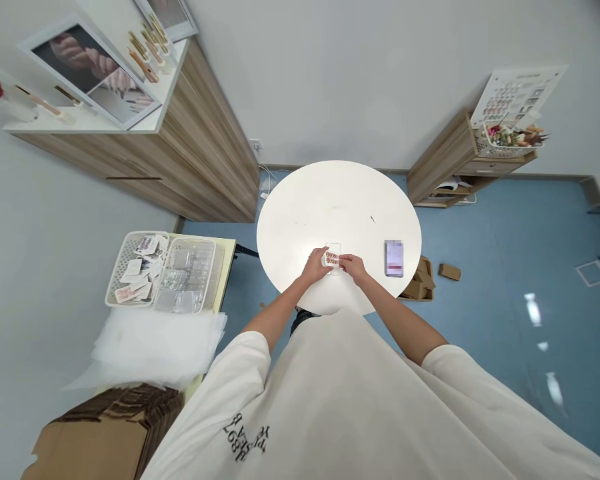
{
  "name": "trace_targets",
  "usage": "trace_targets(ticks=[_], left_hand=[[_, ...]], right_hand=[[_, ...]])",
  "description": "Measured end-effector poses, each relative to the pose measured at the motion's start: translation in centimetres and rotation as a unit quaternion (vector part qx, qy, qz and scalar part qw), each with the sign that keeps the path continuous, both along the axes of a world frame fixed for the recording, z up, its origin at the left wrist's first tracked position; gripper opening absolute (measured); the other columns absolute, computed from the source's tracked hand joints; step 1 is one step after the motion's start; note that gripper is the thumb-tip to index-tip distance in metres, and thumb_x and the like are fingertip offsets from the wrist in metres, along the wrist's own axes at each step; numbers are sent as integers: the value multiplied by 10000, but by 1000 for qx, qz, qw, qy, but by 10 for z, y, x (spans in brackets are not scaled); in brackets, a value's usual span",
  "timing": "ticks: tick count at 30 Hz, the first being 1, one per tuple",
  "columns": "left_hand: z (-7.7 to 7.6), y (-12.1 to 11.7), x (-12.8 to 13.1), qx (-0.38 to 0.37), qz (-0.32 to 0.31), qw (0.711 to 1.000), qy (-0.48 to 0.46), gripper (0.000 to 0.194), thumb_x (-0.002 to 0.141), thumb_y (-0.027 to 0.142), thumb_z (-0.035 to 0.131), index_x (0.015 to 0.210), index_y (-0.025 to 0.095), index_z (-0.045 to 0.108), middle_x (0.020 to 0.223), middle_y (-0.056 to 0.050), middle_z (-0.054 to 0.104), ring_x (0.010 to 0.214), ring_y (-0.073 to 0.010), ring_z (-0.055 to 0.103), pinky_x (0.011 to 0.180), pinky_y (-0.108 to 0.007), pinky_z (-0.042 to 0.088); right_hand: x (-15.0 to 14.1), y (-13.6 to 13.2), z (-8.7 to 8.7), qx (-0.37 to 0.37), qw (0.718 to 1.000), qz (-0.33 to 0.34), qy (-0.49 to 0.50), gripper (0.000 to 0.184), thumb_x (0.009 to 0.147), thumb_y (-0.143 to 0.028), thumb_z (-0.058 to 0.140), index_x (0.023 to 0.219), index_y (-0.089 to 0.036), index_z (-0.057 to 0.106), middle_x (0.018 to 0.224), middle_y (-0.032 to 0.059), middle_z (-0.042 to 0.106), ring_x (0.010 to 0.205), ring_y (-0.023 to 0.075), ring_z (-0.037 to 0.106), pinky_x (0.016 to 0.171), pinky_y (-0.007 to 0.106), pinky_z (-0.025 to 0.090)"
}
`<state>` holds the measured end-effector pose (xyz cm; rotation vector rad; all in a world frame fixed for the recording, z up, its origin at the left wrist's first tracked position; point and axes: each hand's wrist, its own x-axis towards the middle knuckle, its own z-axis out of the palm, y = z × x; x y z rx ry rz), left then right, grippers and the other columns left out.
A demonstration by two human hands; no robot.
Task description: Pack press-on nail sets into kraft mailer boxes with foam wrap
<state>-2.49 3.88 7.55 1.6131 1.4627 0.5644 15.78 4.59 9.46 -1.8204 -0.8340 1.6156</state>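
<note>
A small white card of press-on nails [332, 257] with two rows of reddish nails is near the front middle of the round white table [330, 193]. My left hand [315, 265] grips the card's left side, fingers closed along its edge. At the right edge, the fingers of my right hand [353, 267] are pinched together against the card. A clear rectangular case or sheet [333, 247] shows around the card; whether the card lies inside or on top, I cannot tell. To the right lies a phone [394, 259] with its screen lit.
Left of the table, two white baskets [123, 280] hold cards and clear packs. Translucent sheets [155, 343] and folded cardboard [93, 440] lie nearer. A tall wooden cabinet [210, 140] stands back left, a smaller one [443, 157] back right. Cardboard pieces [420, 280] sit on the floor.
</note>
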Motion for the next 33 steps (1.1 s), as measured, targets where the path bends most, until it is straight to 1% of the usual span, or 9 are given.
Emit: trace_targets(ticks=[5, 9, 12, 14, 16, 19, 26, 30, 33], left_hand=[[-8, -2, 2, 0, -14, 999, 47, 767, 748, 186, 786, 1446, 262, 479, 1367, -110, 514, 1335, -296, 488, 1108, -431, 411], [-21, -7, 4, -20, -15, 999, 36, 832, 746, 180, 764, 1498, 235, 414, 1416, -137, 492, 1354, -300, 474, 1119, -442, 395], [-33, -13, 2, -81, 24, 996, 6, 872, 783, 157, 695, 1560, 213, 302, 1463, -162, 481, 1326, -282, 512, 1098, -429, 424], [-42, -18, 0, -134, 58, 989, -11, 856, 809, 155, 655, 1570, 215, 268, 1458, -161, 504, 1283, -265, 554, 1064, -411, 458], [-50, -24, -2, -170, 75, 982, -26, 837, 823, 169, 640, 1568, 225, 261, 1445, -152, 531, 1266, -256, 572, 1045, -404, 476], [-58, -29, -3, -202, 75, 976, -37, 795, 829, 202, 646, 1545, 224, 301, 1440, -156, 546, 1260, -257, 584, 1042, -404, 483], [-63, -29, -1, -231, 61, 970, -45, 740, 841, 210, 627, 1523, 211, 340, 1452, -160, 532, 1267, -268, 581, 1046, -405, 481], [-62, -24, -2, -233, 60, 970, -43, 723, 835, 215, 625, 1506, 209, 355, 1446, -158, 529, 1275, -271, 570, 1050, -406, 473], [-60, -18, -2, -236, 67, 969, -36, 692, 836, 211, 619, 1486, 201, 381, 1442, -167, 527, 1274, -273, 567, 1055, -409, 463]], right_hand=[[4, -6, -3, 13, 999, 29, -15, 46, 699, -220, 662, 717, -181, 676, 622, 2, 636, 599, 127, 555, 622, 264, 477], [9, -10, -12, 10, 995, 66, -69, 73, 697, -249, 626, 665, -190, 655, 610, -10, 625, 576, 118, 512, 595, 253, 437], [13, -12, -23, 2, 989, 70, -130, 87, 695, -263, 612, 680, -196, 667, 655, -2, 660, 608, 132, 539, 602, 255, 440], [15, -13, -32, -5, 985, 72, -158, 96, 690, -269, 615, 697, -201, 683, 672, 5, 679, 644, 148, 570, 618, 260, 456], [16, -13, -42, -11, 982, 77, -172, 107, 685, -274, 622, 713, -206, 700, 676, 11, 689, 675, 164, 596, 633, 266, 471], [15, -13, -57, -15, 980, 86, -179, 115, 681, -273, 626, 723, -218, 717, 668, 13, 694, 703, 179, 617, 647, 272, 483], [11, -15, -83, -20, 976, 102, -194, 179, 688, -258, 601, 784, -221, 747, 780, 25, 737, 802, 197, 654, 709, 278, 493], [15, -17, -87, -29, 981, 93, -169, 259, 698, -231, 571, 873, -215, 760, 844, 29, 754, 870, 201, 670, 742, 277, 494], [19, -14, -86, -37, 983, 80, -163, 295, 707, -219, 563, 929, -206, 758, 850, 33, 756, 870, 199, 678, 768, 286, 504]])
